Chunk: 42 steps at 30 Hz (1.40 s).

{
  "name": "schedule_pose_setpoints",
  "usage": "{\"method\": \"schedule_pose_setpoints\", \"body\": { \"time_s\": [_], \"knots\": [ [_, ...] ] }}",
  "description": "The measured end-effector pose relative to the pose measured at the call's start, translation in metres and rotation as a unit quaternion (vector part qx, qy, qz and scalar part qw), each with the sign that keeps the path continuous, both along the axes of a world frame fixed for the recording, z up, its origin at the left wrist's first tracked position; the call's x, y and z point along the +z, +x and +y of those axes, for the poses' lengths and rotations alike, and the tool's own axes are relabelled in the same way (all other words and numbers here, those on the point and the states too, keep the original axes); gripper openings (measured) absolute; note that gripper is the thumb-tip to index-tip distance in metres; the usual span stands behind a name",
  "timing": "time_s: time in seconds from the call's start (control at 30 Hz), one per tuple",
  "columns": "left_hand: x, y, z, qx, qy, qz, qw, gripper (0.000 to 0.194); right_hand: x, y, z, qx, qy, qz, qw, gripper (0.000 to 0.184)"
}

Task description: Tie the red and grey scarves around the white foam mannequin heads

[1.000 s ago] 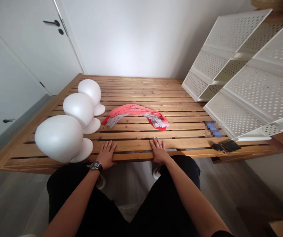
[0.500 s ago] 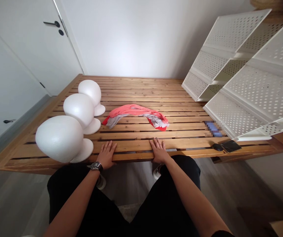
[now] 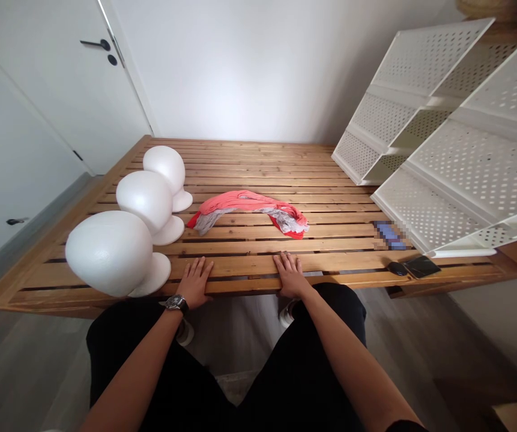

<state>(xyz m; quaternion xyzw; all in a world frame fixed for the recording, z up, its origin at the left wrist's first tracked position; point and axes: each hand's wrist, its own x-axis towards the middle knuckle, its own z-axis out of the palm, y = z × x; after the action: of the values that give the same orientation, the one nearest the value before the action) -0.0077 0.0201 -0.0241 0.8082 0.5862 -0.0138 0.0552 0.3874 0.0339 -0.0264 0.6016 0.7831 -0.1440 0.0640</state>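
My left hand (image 3: 195, 282) lies flat on the front edge of a slatted wooden surface (image 3: 244, 264), fingers apart, a watch (image 3: 176, 302) on its wrist. To its right, my right hand (image 3: 290, 275) rests the same way, palm down with fingers spread. Neither holds anything. Beyond both hands, a crumpled coral-red and grey cloth (image 3: 247, 201) lies in an arch across the slats. Left of my left hand stand three white foam heads in a row: the nearest head (image 3: 108, 252), the middle head (image 3: 145, 201) and the farthest head (image 3: 164, 168).
White perforated racks (image 3: 460, 174) stand along the right side. Near them lie a blurred blue packet (image 3: 390, 235), a small black object (image 3: 397, 268) and a dark flat square (image 3: 421, 266). A white wall (image 3: 240, 72) rises behind, with a door (image 3: 55, 78) at left.
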Motion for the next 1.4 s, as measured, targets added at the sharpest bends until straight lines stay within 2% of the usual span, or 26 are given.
{"method": "schedule_pose_setpoints", "body": {
  "time_s": [0.3,0.63,0.7,0.8,0.87,0.93,0.97,1.0,1.07,1.13,1.2,1.3,1.4],
  "knots": [
    [0.004,0.001,-0.001,0.004,-0.010,-0.006,1.000,0.119,-0.003,0.001,0.001,0.001,-0.002,0.004,1.000,0.143],
    [-0.002,0.000,0.001,0.007,-0.001,-0.047,0.999,0.121,0.003,-0.002,0.001,-0.005,-0.013,0.017,1.000,0.144],
    [0.004,0.001,-0.002,0.007,-0.007,-0.070,0.997,0.122,0.006,-0.003,-0.002,-0.015,-0.024,0.035,0.999,0.144],
    [0.023,0.001,-0.018,-0.010,-0.004,-0.119,0.993,0.121,0.011,-0.004,-0.009,-0.033,-0.030,0.096,0.994,0.139],
    [0.038,-0.005,-0.036,-0.019,0.019,-0.144,0.989,0.103,0.012,0.000,-0.013,-0.024,-0.011,0.134,0.991,0.128],
    [0.050,-0.017,-0.059,-0.004,0.043,-0.150,0.988,0.061,0.012,0.006,-0.016,-0.001,0.003,0.150,0.989,0.113],
    [0.054,-0.025,-0.070,0.017,0.051,-0.144,0.988,0.040,0.011,0.009,-0.017,0.008,0.000,0.150,0.989,0.105],
    [0.056,-0.035,-0.081,0.050,0.058,-0.134,0.988,0.027,0.010,0.013,-0.017,0.016,-0.008,0.145,0.989,0.097],
    [0.054,-0.054,-0.098,0.148,0.075,-0.105,0.981,0.027,0.008,0.019,-0.016,0.036,-0.023,0.134,0.990,0.084],
    [0.048,-0.071,-0.105,0.269,0.102,-0.085,0.954,0.031,0.006,0.024,-0.015,0.050,-0.024,0.124,0.991,0.078],
    [0.041,-0.083,-0.103,0.372,0.128,-0.081,0.916,0.054,0.004,0.026,-0.013,0.055,-0.020,0.121,0.991,0.077],
    [0.037,-0.091,-0.086,0.475,0.135,-0.095,0.864,0.097,0.001,0.027,-0.011,0.052,-0.026,0.121,0.991,0.078],
    [0.040,-0.098,-0.063,0.524,0.135,-0.139,0.829,0.109,-0.002,0.027,-0.009,0.049,-0.028,0.126,0.990,0.080]
  ]
}}
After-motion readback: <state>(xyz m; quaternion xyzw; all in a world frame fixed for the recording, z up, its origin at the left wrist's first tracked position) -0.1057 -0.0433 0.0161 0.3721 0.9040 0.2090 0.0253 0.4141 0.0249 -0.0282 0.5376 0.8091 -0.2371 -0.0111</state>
